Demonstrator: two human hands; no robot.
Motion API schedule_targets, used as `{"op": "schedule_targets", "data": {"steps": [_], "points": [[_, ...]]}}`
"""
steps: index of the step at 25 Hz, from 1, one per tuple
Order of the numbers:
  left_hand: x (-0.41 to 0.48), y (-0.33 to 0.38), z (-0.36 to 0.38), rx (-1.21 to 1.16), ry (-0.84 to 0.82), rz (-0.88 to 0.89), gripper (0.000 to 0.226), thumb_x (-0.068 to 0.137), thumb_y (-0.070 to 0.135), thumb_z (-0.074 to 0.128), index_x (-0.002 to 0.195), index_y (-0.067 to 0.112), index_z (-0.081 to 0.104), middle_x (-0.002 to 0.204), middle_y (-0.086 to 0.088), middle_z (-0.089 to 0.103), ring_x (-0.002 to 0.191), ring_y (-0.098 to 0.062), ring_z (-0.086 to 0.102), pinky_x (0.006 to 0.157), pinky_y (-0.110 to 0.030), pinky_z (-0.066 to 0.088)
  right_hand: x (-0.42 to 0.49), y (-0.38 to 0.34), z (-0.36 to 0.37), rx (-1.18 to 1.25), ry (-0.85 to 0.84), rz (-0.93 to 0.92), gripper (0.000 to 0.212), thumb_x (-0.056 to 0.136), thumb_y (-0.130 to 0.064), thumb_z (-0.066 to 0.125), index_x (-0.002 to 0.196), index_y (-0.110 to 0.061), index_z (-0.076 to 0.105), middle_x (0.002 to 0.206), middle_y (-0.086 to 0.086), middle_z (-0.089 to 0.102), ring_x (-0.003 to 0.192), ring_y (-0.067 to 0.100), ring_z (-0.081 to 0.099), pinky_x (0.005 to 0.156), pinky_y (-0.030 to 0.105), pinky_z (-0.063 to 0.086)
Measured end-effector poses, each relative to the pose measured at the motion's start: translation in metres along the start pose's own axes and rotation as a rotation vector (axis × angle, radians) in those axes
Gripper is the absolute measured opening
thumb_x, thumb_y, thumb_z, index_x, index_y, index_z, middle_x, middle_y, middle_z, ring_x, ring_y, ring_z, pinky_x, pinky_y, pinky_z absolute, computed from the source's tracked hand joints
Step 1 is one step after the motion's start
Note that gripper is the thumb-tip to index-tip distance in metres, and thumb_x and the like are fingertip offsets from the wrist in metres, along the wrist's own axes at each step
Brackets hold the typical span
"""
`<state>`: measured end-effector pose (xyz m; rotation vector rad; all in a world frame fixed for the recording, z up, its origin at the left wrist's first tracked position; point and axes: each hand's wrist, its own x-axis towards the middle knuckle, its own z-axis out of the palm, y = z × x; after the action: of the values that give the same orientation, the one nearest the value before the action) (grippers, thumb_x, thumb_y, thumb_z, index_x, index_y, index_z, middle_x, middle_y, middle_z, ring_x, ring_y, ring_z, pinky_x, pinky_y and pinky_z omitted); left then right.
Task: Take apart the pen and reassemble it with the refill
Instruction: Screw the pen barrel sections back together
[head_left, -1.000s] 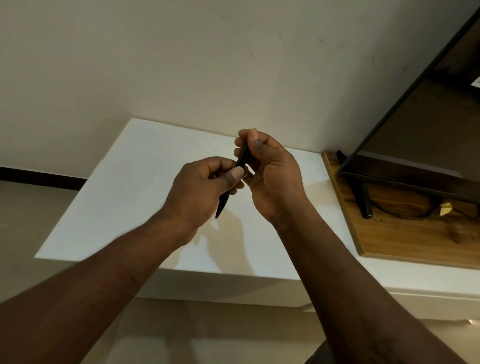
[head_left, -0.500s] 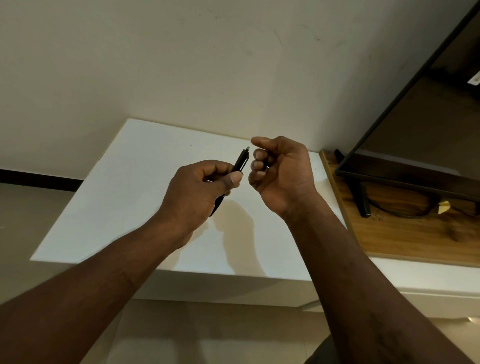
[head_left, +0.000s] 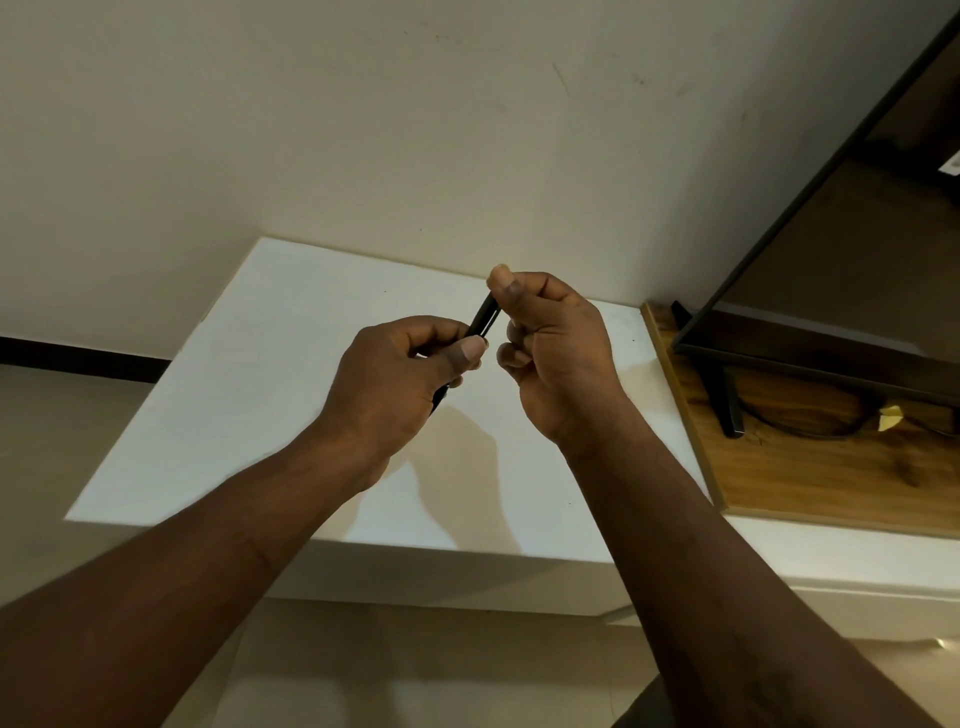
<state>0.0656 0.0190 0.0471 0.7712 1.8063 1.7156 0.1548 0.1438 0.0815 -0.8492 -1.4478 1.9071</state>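
Above a white bench (head_left: 249, 374), 2 hands hold a black pen (head_left: 483, 322). The left hand (head_left: 395, 379) wraps its fingers round the lower barrel, and the right hand (head_left: 558, 353) pinches the upper end between thumb and forefinger. The pen slants between both sets of fingers.

We record the pen (head_left: 483, 322) as glossy black. The tabletop (head_left: 291, 364) is plain white, without pattern. The far wall (head_left: 363, 130) is cream, with a few faint dark marks. At right, the wooden board (head_left: 810, 467) shows mid-brown grain, and the screen frame (head_left: 779, 364) is black. We note a small yellow scrap (head_left: 889, 417) at far right. The floor (head_left: 52, 467) is beige and the skirting strip (head_left: 78, 358) is black.
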Motion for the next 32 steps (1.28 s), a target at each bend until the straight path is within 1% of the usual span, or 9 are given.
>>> {"op": "schedule_targets", "data": {"steps": [7,10,13,17,20,23,27,29,32], "points": [[-0.002,0.000,-0.003,-0.027,-0.034,-0.039,0.007,0.092,0.032,0.076,0.094,0.029,0.082,0.089,0.006,0.081,0.082,-0.015,0.073,0.080,-0.030,0.060,0.005,-0.005,0.001,0.419,0.064,0.052,0.015,0.094,-0.023,0.078,0.089,-0.012,0.070,0.063,-0.006,0.047,0.049,0.008,0.028,0.051,0.022,0.031],[0.000,0.001,-0.005,-0.116,-0.016,-0.060,0.008,0.093,0.032,0.076,0.096,0.029,0.083,0.099,0.004,0.081,0.086,-0.011,0.071,0.082,-0.031,0.062,0.008,-0.004,-0.010,0.401,0.113,0.078,0.020,0.101,-0.019,0.064,0.083,-0.012,0.060,0.072,-0.001,0.052,0.051,0.010,0.026,0.051,0.024,0.028],[0.003,0.004,-0.008,-0.211,0.013,-0.056,0.010,0.095,0.027,0.074,0.099,0.031,0.082,0.107,0.012,0.081,0.089,-0.002,0.072,0.083,-0.032,0.063,0.006,0.002,-0.007,0.378,0.020,0.188,0.017,0.095,-0.014,0.051,0.078,-0.013,0.054,0.071,0.004,0.056,0.048,0.011,0.028,0.046,0.023,0.026],[0.003,-0.001,-0.006,-0.122,0.030,-0.046,0.018,0.097,0.019,0.072,0.103,0.033,0.082,0.108,0.008,0.080,0.099,-0.011,0.075,0.091,-0.036,0.063,0.004,0.004,0.002,0.206,-0.099,0.206,0.015,0.098,-0.013,0.055,0.093,-0.007,0.067,0.065,-0.001,0.047,0.049,0.010,0.030,0.044,0.022,0.024],[0.005,0.000,-0.008,-0.067,0.071,-0.036,0.019,0.098,0.020,0.072,0.101,0.037,0.081,0.107,0.009,0.080,0.100,-0.012,0.074,0.094,-0.038,0.061,0.002,0.003,0.003,-0.025,-0.163,0.086,0.027,0.103,-0.035,0.064,0.100,-0.010,0.074,0.061,-0.005,0.031,0.049,0.011,0.021,0.044,0.024,0.023],[0.004,0.002,-0.008,0.086,0.080,0.032,0.015,0.095,0.029,0.075,0.097,0.043,0.078,0.094,0.018,0.079,0.092,-0.003,0.072,0.089,-0.030,0.058,-0.002,0.003,0.004,-0.281,-0.206,-0.139,0.024,0.099,-0.033,0.073,0.092,-0.010,0.074,0.055,-0.014,0.044,0.045,0.005,0.033,0.047,0.019,0.030],[0.002,0.003,-0.006,0.111,0.075,0.021,0.018,0.093,0.032,0.077,0.098,0.049,0.073,0.093,0.024,0.078,0.090,-0.001,0.072,0.080,-0.022,0.054,-0.001,0.008,0.009,-0.505,-0.079,-0.301,0.027,0.097,-0.034,0.075,0.077,-0.016,0.070,0.060,-0.009,0.055,0.049,0.004,0.042,0.055,0.024,0.037],[0.003,0.001,-0.009,0.051,0.092,-0.038,0.028,0.094,0.020,0.075,0.111,0.043,0.072,0.104,0.017,0.077,0.097,-0.004,0.072,0.083,-0.028,0.058,0.001,0.008,0.006,-0.586,-0.010,-0.340,0.027,0.096,-0.038,0.076,0.078,-0.018,0.071,0.056,-0.013,0.050,0.051,0.005,0.041,0.055,0.025,0.037],[0.006,0.000,-0.013,-0.078,0.168,-0.165,0.051,0.089,-0.007,0.058,0.119,0.032,0.073,0.109,0.008,0.075,0.106,-0.017,0.070,0.091,-0.037,0.059,0.005,0.005,0.000,-0.490,-0.021,-0.267,0.032,0.094,-0.042,0.076,0.082,-0.013,0.075,0.052,-0.014,0.044,0.048,0.005,0.036,0.052,0.023,0.033]]}}
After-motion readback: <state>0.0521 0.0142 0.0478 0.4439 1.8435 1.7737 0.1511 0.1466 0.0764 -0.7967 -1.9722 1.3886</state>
